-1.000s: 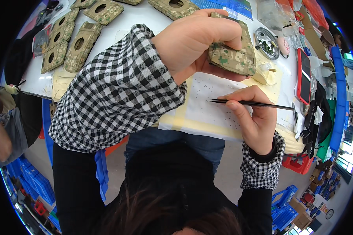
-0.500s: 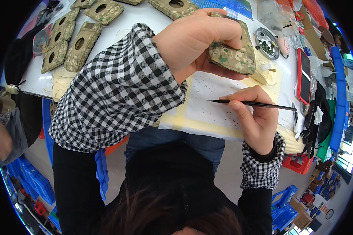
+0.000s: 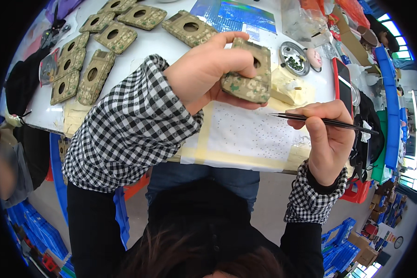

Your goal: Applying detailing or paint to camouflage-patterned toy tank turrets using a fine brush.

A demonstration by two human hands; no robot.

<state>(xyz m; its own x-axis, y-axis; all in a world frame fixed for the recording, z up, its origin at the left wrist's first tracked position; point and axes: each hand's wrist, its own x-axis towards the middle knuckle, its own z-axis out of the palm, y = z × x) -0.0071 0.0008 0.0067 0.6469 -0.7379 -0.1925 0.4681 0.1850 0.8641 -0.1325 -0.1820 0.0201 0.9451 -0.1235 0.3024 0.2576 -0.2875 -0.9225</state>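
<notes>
camo piece (image 3: 246, 86) up in the left hand (image 3: 197, 69), slim black tool (image 3: 340, 123) in the right hand (image 3: 330, 134).
left hand closed about the piece, thumb lying across its face beside the round hole, other fingers underneath; piece held above the far edge of a white sheet (image 3: 245, 150) dotted with tiny dark specks. right hand pinching the tool between thumb and fingers, point aimed left, just beside the piece's near right corner; whether it touches the sheet, cannot tell. yellow block (image 3: 283, 91) just right of the piece; beyond it a round dish (image 3: 306, 70) of dark green bits, red-edged phone (image 3: 343, 83) to the right. similar camo pieces (image 3: 205, 31) laid out at far left and centre.
</notes>
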